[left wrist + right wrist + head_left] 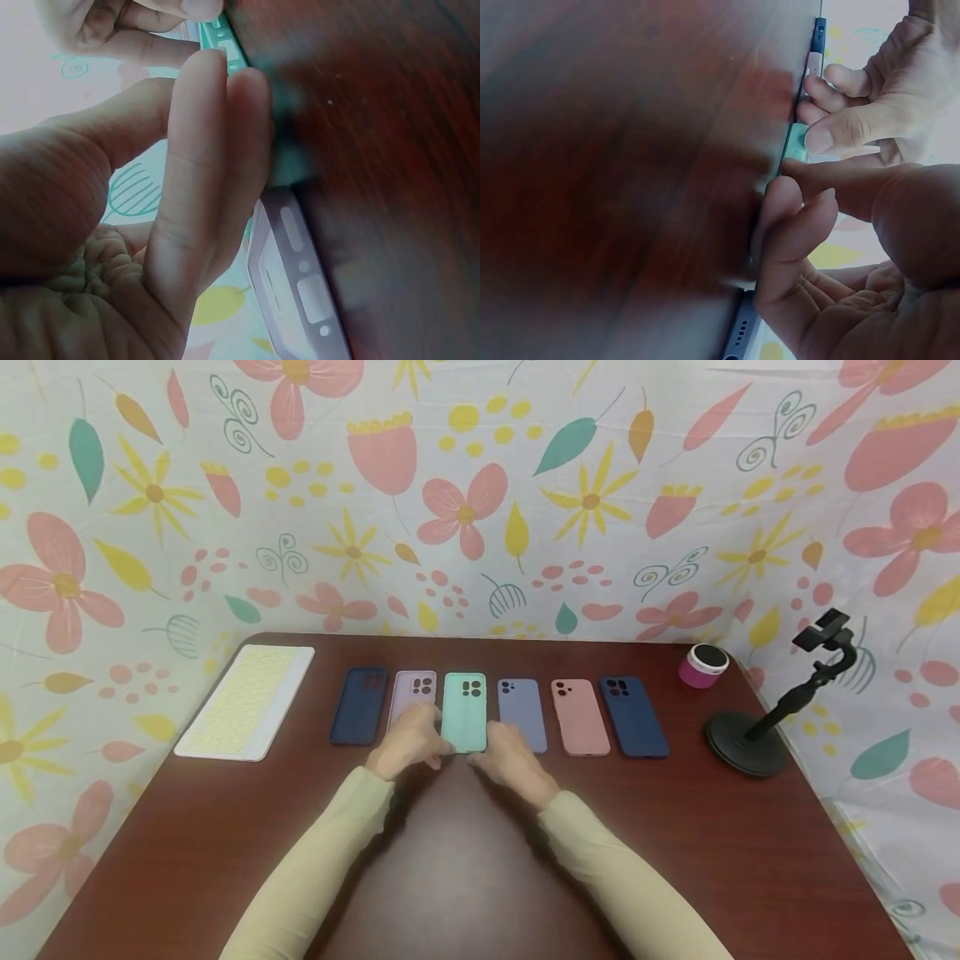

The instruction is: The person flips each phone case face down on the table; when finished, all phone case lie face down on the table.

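Observation:
A mint green phone case (465,712) lies flat in the middle of a row of phone cases, camera cutouts toward the wall. At its lower left corner my left hand (411,742) grips the edge between thumb and fingers. My right hand (513,760) holds the lower right corner the same way. The left hand partly covers a lilac phone case (403,687); the right hand overlaps the lower left of a periwinkle phone case (529,718). In the right wrist view, the mint case's end shows between both thumbs.
A dark blue case (358,710) ends the row at left; a pink case (581,718) and another navy case (634,718) lie at right. A white keyboard (243,702) is far left. A pink-and-white round jar (703,667) and black stand (746,743) are right.

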The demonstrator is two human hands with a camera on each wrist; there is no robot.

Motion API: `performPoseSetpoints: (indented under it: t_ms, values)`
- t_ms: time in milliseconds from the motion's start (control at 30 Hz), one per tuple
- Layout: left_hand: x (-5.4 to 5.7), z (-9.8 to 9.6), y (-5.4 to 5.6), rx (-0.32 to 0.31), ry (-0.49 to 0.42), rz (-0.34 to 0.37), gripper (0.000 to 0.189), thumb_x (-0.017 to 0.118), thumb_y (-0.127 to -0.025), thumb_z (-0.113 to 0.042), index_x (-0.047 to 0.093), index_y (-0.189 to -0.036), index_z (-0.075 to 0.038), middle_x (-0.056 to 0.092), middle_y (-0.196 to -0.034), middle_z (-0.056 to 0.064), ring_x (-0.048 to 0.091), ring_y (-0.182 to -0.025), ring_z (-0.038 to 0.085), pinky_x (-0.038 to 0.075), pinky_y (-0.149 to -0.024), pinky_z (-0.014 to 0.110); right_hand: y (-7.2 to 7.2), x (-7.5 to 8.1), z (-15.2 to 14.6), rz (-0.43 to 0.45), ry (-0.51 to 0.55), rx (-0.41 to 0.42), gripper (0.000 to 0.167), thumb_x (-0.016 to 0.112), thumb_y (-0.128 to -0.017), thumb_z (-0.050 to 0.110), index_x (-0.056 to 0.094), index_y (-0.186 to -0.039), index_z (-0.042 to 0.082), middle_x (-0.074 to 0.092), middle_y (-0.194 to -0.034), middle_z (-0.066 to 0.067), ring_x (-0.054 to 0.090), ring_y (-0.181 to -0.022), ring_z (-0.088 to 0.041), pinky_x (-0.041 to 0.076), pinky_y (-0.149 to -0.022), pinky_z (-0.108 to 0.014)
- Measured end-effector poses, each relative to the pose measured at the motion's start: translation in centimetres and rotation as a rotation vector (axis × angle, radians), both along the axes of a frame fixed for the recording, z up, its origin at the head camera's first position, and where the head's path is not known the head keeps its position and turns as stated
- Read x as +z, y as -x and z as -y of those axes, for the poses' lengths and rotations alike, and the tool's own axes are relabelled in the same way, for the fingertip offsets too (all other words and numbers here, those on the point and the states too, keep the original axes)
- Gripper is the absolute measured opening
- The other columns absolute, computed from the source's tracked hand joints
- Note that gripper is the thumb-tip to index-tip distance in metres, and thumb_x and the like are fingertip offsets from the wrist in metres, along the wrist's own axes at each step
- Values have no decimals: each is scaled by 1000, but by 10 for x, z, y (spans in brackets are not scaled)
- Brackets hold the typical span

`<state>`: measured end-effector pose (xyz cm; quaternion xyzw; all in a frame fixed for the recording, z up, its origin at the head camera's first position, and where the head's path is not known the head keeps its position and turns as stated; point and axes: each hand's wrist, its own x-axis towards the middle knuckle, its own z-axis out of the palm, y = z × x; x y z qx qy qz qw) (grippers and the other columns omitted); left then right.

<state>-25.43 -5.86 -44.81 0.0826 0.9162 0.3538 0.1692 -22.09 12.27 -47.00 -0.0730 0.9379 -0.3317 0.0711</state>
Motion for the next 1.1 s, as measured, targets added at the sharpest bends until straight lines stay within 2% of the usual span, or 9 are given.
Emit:
performPoseSetpoints:
  t_ms: [167,367,567,700,767,933,967,1000,1100]
  values:
    - [-1,0,2,-28,17,-14,25,84,-89,-5,69,-107,5,75,-84,13,76,-54,18,63,-66,27,1,0,2,-28,-37,-7,6,72,-95,-2,70,-95,4,59,-74,-4,52,-66,-16,46,-60,-30]
    - [-20,0,12,-67,34,-49,22,72,-103,-19,65,-99,1,70,-76,13,74,-50,18,60,-64,28,-2,3,1,-10,-31,-51,7,73,-96,0,66,-99,0,61,-78,-9,55,-70,-21,46,-60,-31]
    - [-23,-2,11,-54,24,-69,32,67,-109,-31,66,-94,-3,71,-72,12,74,-50,18,60,-72,31,11,-23,-6,-24,-26,-66,13,76,-94,5,64,-99,1,62,-80,-9,56,-71,-22,48,-59,-33]
    - [-11,-4,2,-18,10,-54,39,69,-107,-37,64,-81,-7,71,-67,10,74,-50,17,57,-72,29,20,-38,-10,-37,-39,-72,19,78,-93,10,64,-102,1,60,-79,-8,56,-69,-19,47,-55,-32]
    - [-10,-5,0,-7,3,-54,43,68,-107,-41,64,-78,-9,70,-65,9,74,-50,16,56,-71,28,20,-38,-11,-64,-46,-66,20,78,-92,9,65,-104,0,58,-78,-7,55,-67,-19,46,-54,-31]
    - [-13,-6,-1,-3,-74,-40,65,54,-109,-61,65,-75,-8,70,-63,11,75,-50,19,61,-77,33,5,-4,-6,-83,-21,-72,21,77,-92,4,65,-106,-5,59,-78,-11,56,-67,-23,48,-56,-34]
    - [-20,-6,3,-7,-89,-44,70,49,-109,-67,65,-75,-8,69,-62,11,75,-49,20,62,-76,34,2,2,-4,-86,-21,-75,21,78,-92,4,65,-106,-6,60,-78,-12,57,-68,-24,49,-57,-34]
    - [-26,-6,6,-11,-103,-46,75,45,-108,-73,66,-75,-8,69,-63,11,74,-49,20,62,-75,34,3,2,-5,-94,-20,-76,22,78,-92,4,66,-107,-5,60,-78,-12,57,-68,-24,49,-57,-35]
    - [-23,-8,5,7,-139,-10,80,45,-105,-78,69,-80,-6,72,-67,12,76,-51,23,64,-75,34,8,-10,-7,-146,-20,-66,25,78,-92,7,66,-111,-4,61,-78,-9,57,-66,-22,48,-55,-34]
